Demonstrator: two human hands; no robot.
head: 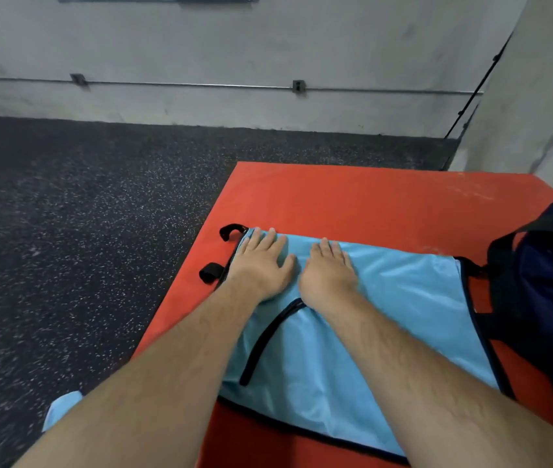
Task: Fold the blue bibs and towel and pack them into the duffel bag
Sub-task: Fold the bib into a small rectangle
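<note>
A light blue bib (400, 298) with black trim lies spread flat on a red mat (352, 201). Two black strap ends (229, 231) stick out past its left edge. My left hand (260, 261) lies flat with straight fingers on the bib's far left corner. Just to its right, my right hand (329, 271) presses flat on the cloth too. A dark navy duffel bag (548, 288) with black straps stands at the mat's right edge, touching the bib's right side. Another piece of light blue cloth (60, 408) shows on the floor at the lower left, partly hidden by my left forearm.
The mat sits on dark speckled rubber flooring (82, 231). A grey concrete wall (234, 45) with a thin horizontal pipe runs along the back. A concrete column (545, 96) stands at the far right behind the mat.
</note>
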